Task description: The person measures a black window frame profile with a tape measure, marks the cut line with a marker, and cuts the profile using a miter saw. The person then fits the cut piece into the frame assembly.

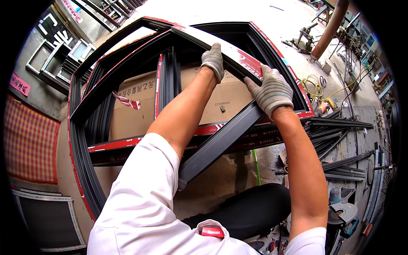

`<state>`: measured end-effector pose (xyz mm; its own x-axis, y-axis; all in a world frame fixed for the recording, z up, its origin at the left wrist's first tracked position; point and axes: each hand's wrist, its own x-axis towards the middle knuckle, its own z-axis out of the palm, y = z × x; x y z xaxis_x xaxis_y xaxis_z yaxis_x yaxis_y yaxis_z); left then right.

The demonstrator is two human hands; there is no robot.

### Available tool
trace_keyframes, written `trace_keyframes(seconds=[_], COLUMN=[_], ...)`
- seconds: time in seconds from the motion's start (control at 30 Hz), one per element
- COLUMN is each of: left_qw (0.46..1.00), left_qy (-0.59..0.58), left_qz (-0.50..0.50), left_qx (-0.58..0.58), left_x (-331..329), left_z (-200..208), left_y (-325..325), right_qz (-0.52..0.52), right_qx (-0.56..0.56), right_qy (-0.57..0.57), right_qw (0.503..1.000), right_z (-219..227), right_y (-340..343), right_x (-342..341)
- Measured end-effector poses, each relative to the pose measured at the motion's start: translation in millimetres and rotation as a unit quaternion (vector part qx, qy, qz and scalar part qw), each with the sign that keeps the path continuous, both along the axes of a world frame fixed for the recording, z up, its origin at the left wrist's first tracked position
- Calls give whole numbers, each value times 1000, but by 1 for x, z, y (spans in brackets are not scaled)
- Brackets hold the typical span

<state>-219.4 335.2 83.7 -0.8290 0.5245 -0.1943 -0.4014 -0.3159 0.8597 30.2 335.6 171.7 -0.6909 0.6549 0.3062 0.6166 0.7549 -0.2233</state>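
Note:
A dark metal window frame (pixel 219 142), its upper bar covered with white and red film, is tilted in front of me. My left hand (pixel 213 63), in a striped knit glove, closes over that upper bar. At the bar's right end, my right hand (pixel 272 91), gloved the same way, grips the corner, its thumb on the near side. Both palms and part of the corner are hidden. Behind and beneath stand larger dark frames (pixel 83 170) edged with red film. Brown cardboard (pixel 140 91) shows through their openings, and a loose strip of red film (pixel 126 101) hangs there.
Dark profiles (pixel 335 127) lie piled on the floor at right, near a yellow cable (pixel 314 87). A circular saw (pixel 342 214) stands at lower right. Small framed panels (pixel 51 63) lean at upper left, above a checked cloth (pixel 32 140). A brown post (pixel 329 29) rises at upper right.

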Motion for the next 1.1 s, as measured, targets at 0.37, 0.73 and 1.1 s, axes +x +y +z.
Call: trace_keyframes(seconds=[0.37,0.73,1.1], left_qw=[994,995,987], left_qy=[64,47,85], left_qz=[46,47,55], left_qx=[-71,-77,-124], left_x=[14,18,5], left_z=[3,13,6], left_y=[11,7,4], right_qz=[-2,6,43], right_qx=[61,-148,-10], right_qy=[187,398,117], right_qw=[980,906,992], right_z=[-36,-54,-10], right_y=[11,26,34], right_x=[19,65,34])
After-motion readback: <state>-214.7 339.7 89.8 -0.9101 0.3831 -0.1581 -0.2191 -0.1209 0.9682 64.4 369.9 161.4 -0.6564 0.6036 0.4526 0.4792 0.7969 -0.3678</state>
